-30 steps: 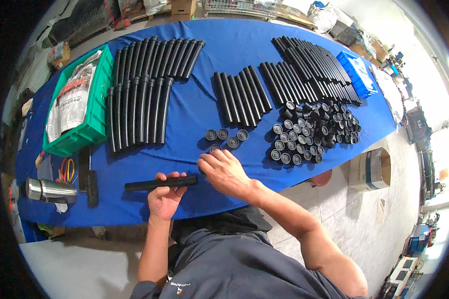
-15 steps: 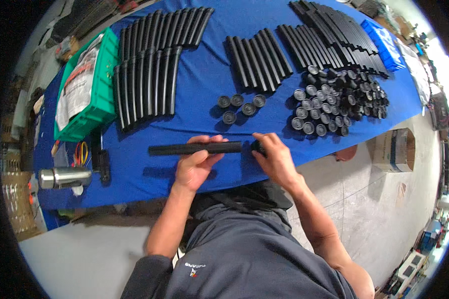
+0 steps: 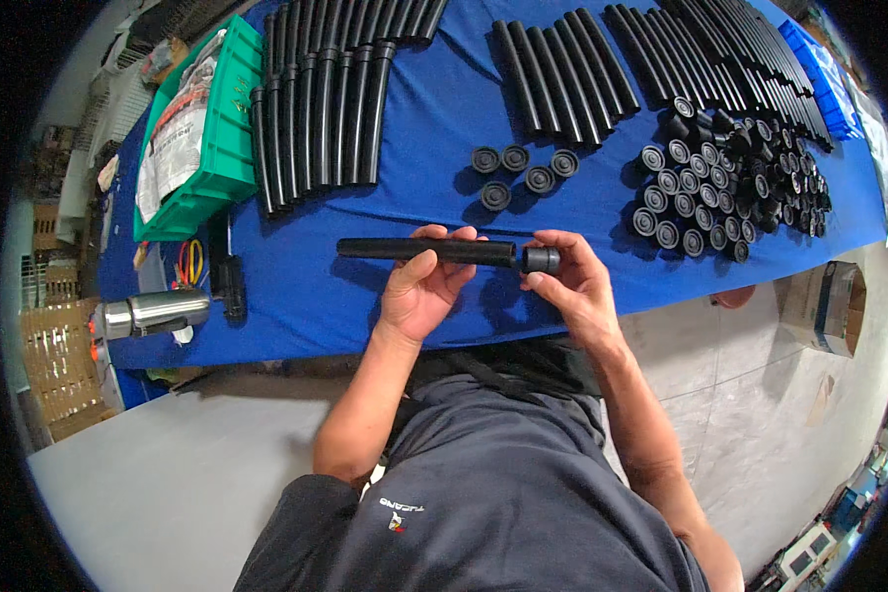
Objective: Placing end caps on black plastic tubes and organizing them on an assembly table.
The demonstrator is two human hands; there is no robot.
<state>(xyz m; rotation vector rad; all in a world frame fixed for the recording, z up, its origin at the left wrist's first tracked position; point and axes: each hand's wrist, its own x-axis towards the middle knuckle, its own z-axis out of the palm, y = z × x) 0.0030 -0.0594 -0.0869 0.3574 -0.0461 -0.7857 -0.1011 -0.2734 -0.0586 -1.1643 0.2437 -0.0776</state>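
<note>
A black tube [image 3: 375,249] lies level across my left hand [image 3: 422,281], which is closed round it near its right part. Facing the tube's right end, a short black end cap [image 3: 541,259] with a ridged ring is pinched between the thumb and fingers of my right hand [image 3: 580,281]. Cap and tube end are very close together and roughly in line; a narrow gap seems to show between them. Beyond my hands, several loose round caps [image 3: 496,195] rest on the blue cloth [image 3: 424,128].
Black tubes with fitted ends [image 3: 316,128] lie in rows at left beside a green crate [image 3: 229,128]. Plain tubes [image 3: 565,84] and a heap of caps [image 3: 701,197] lie at right, near a blue bin [image 3: 819,79]. A steel flask [image 3: 158,313] lies at the table's left edge.
My right hand has turned, bringing the cap into view and level with the tube's right end. The view has shifted, so the table's things appear higher and farther right.
</note>
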